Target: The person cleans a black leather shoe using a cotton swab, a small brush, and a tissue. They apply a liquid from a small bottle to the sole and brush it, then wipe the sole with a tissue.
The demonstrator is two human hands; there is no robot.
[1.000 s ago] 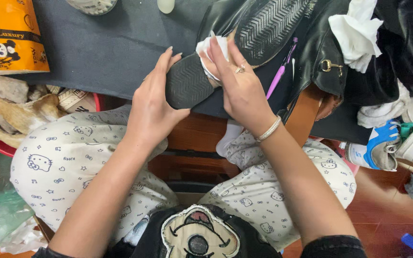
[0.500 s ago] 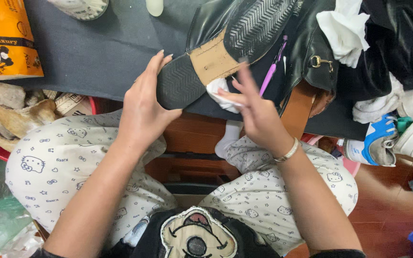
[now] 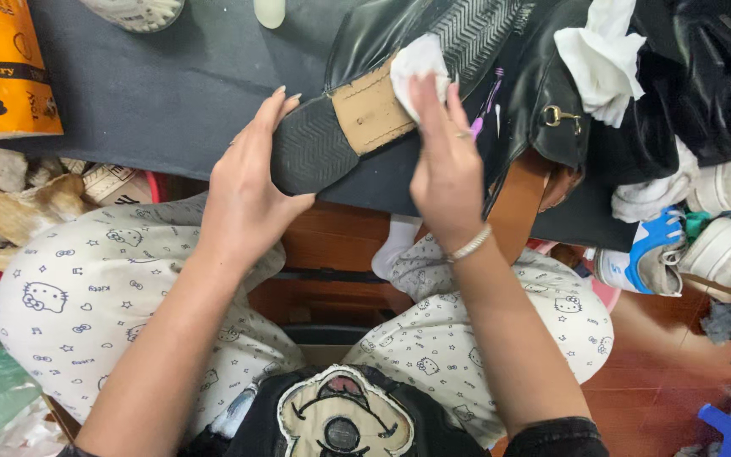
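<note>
- Nearest to you are your knees in white patterned trousers point(image 3: 86, 296), drawn up close under the table edge, which gives your arms a low, steady base.
- Your left hand point(image 3: 247, 190) is wrapped around the heel end of a black shoe point(image 3: 399, 93), thumb underneath and fingers point(image 3: 277, 106) stretched up along the side. The grip is wide but firm, and it seems meant to keep the shoe turned sole-up.
- The shoe lies across the near edge of the dark table point(image 3: 171, 93), heel toward you and toe pointing away to the right, so its tan middle section faces you.
- Your right hand point(image 3: 446, 165) presses a white cloth point(image 3: 416, 72) flat against the sole, just where the tan part meets the ribbed tread. The fingers are nearly straight, pinning the cloth rather than clutching it, which suits rubbing.
- A bracelet point(image 3: 469, 245) sits on that wrist.
- Beyond the shoe, more dark footwear and a crumpled white rag point(image 3: 607, 55) are heaped at the right.
- An orange bag point(image 3: 2, 68) stands far left.
</note>
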